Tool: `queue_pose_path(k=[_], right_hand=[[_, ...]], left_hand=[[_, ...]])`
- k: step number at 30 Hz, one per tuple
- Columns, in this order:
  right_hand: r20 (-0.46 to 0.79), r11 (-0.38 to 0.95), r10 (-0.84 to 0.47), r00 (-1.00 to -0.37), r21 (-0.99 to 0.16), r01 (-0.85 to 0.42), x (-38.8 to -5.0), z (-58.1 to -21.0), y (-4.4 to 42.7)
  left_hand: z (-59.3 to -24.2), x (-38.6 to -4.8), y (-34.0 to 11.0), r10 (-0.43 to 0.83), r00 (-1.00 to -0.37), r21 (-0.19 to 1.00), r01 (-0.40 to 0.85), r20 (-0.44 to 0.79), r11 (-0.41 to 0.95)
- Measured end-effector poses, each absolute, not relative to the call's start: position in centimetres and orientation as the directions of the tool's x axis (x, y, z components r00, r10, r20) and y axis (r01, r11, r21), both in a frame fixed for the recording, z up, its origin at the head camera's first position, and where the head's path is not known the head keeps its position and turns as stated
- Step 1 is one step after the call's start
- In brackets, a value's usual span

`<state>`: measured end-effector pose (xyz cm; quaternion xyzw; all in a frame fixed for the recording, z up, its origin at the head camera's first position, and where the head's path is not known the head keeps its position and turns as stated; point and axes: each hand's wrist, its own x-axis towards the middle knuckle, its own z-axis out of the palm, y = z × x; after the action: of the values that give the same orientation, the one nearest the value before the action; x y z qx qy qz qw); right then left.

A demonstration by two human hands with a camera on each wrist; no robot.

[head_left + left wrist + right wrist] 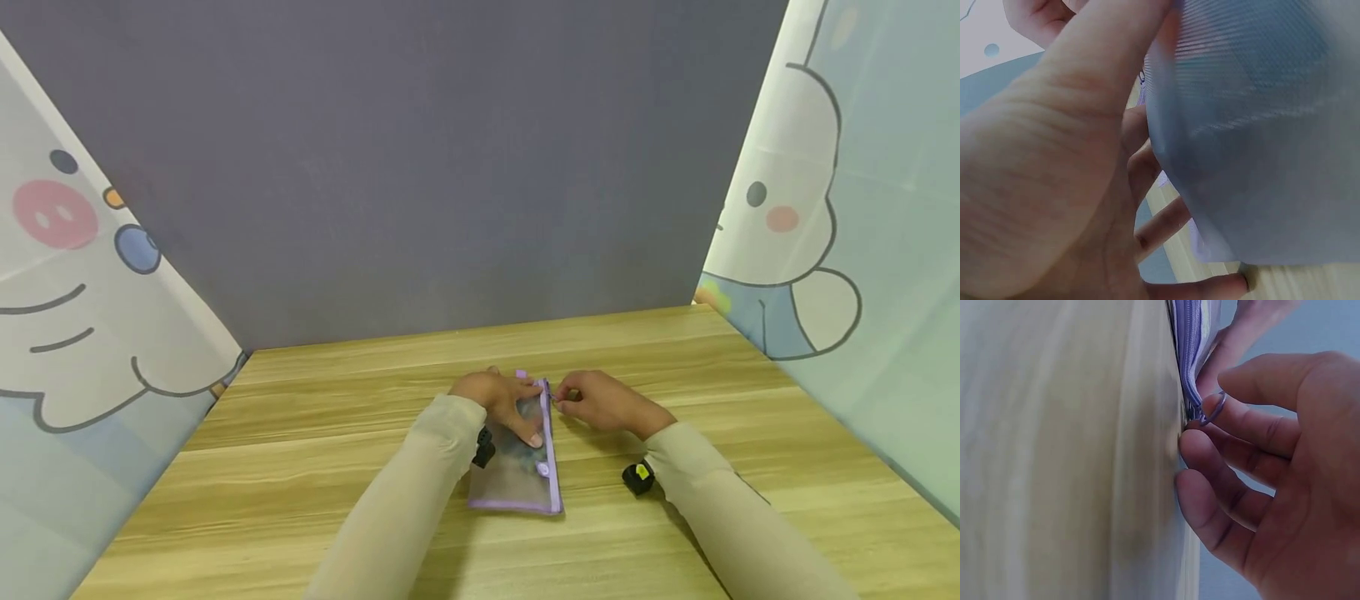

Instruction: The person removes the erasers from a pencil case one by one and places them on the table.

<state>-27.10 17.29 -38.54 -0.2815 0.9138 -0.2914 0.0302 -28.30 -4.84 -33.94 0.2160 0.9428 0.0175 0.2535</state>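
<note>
1. My left hand (498,404) is resting on the mesh pouch (493,490), its fingers spreading out and its thumb lying on the mesh.
2. The pouch is lying on the table (225,500) beneath my left hand and is extending from there toward my body.
3. My right hand (606,404) is pinching the purple ring (1217,413) between thumb and forefinger, with the other fingers curling below.
4. The ring is hanging at the far end of the zip (550,442), between my two hands, which are working near each other but apart.
5. The zip is running along the pouch's edge on my right-hand side.
6. A purple tab (521,374) is projecting just beyond my left fingers; a pale piece (543,469) is sitting beside the zip, nearer me than my left thumb.
7. Dark contents are showing dimly through the mesh; I cannot tell what they are.
8. A grey panel (450,167) is standing beyond both hands.
</note>
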Motion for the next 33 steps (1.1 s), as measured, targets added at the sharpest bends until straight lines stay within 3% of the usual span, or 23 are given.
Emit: queue_pose_path(k=[5,20,33], right_hand=[[0.092,0.663,-0.529,-0.844,-0.576,-0.478,-26.93,-38.29,17.36],[0.081,0.687,-0.542,-0.837,-0.531,-0.496,-26.50,-37.89,16.88],[0.079,0.661,-0.574,-0.815,-0.542,-0.518,-26.20,-37.79,17.06]], left_hand=[[-34.05,-28.25,-5.10,0.443,-0.773,0.209,0.391,-0.454,0.896],[-33.77,-28.03,-4.50,0.410,-0.784,0.068,0.430,-0.465,0.900],[-33.81,-27.85,-4.41,0.434,-0.781,0.047,0.465,-0.449,0.884]])
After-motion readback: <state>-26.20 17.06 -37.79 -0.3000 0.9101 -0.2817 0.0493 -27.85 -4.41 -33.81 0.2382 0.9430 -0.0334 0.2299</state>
